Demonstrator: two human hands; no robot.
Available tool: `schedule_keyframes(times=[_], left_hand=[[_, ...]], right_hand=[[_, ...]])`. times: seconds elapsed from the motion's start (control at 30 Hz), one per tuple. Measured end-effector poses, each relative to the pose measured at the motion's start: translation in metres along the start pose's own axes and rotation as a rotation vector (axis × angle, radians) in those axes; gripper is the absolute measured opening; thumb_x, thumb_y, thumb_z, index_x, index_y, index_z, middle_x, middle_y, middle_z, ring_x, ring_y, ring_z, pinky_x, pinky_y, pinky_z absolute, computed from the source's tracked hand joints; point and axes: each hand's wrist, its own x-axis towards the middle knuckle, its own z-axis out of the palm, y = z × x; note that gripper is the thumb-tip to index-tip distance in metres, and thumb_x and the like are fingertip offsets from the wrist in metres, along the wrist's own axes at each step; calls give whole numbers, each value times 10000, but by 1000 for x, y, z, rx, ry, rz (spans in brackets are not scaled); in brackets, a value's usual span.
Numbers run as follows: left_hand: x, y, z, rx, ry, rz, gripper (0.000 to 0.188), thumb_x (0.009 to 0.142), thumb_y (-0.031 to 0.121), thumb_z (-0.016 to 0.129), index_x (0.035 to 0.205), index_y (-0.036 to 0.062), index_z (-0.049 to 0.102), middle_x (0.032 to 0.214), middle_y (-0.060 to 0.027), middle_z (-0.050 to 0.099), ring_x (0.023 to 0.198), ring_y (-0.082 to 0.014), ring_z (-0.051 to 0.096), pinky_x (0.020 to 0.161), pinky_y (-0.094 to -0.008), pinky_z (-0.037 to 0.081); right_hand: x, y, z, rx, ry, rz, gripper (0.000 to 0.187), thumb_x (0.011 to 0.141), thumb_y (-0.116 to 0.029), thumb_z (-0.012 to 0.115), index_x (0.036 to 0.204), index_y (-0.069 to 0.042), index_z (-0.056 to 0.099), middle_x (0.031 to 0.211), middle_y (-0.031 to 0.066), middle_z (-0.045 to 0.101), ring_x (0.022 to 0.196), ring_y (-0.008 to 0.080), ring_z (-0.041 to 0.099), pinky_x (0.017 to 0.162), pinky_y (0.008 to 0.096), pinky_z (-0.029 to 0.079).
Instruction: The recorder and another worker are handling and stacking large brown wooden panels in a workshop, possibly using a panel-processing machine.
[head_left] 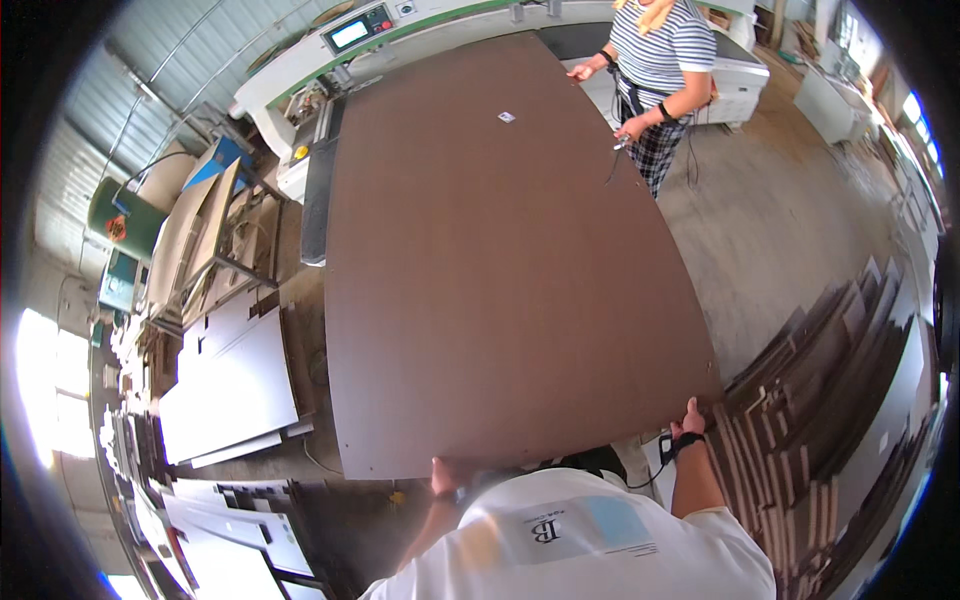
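Note:
A large brown board stretches away from me, its far end on the machine bed. My left hand is closed on the near edge, left of my body, with most of its fingers hidden below the board. At the near right corner, my right hand grips the same board, thumb up along the edge and fingers out of sight underneath. A small white label lies on the board's far part. On the far right stands a co-worker in a striped shirt, one hand by the board's right edge.
A green and white machine with a screen panel spans the far side. Stacked brown panels lean at the right. White boards and a metal-framed rack stand to the left, beside a green tank.

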Motion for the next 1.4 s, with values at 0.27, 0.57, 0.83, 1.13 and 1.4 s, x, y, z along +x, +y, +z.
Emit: schedule_keyframes(times=[0.27,0.57,0.83,1.13,1.4], left_hand=[[-14,3,-27,-764,-3,-483,804,774,643,511,1319,91,301,1157,-201,452,929,-365,517,760,-509,489],[-43,52,3,-731,182,-585,728,784,631,512,1245,78,406,1133,-169,502,925,-314,534,800,-451,500],[-63,62,48,-357,81,-510,961,690,809,385,1088,-58,497,875,-184,590,670,-271,529,571,-283,456],[-34,29,-54,-426,-34,-137,724,829,613,454,1160,-28,401,1049,-274,512,836,-396,578,676,-497,496],[-55,23,-90,-188,335,-149,729,864,633,332,1090,-26,545,830,-163,618,732,-294,620,619,-416,524]], right_hand=[[12,10,6,-80,17,-174,524,806,-434,622,1183,-91,502,1194,46,500,1020,217,491,742,433,472],[2,15,1,-133,-89,-172,368,838,-357,620,1026,-52,535,980,67,555,878,195,543,691,372,519],[-3,13,-31,14,-168,-229,498,812,-358,651,1074,40,508,950,135,474,843,241,517,781,395,520],[-38,-28,-47,127,-128,-94,838,751,-500,629,1363,-32,298,1396,215,275,1212,394,359,963,489,379],[-29,30,-90,96,-188,-246,692,871,-537,451,1316,-10,401,1293,120,482,1163,270,472,941,384,400]])
